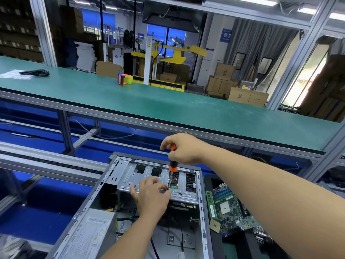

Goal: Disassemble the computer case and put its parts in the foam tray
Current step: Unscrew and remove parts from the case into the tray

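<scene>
Beyond a long green desk (168, 101), the near computer case (104, 193) looks rigid, sharp-edged sheet metal; right hand (183, 148) grips the screwdriver (172, 161), left hand (152, 196) pinches its tip at the drive cage (149, 176).

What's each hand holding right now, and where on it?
The right hand grips the screwdriver by its orange-and-black handle. The left hand pinches something small and dark by the shaft's tip; I cannot tell what it is.

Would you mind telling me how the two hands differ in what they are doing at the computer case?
The right hand grips the orange-and-black screwdriver upright from above; the left hand pinches low at its tip. The right hand is raised above the drive cage; the left rests against it. Both work over the open computer case.
</scene>
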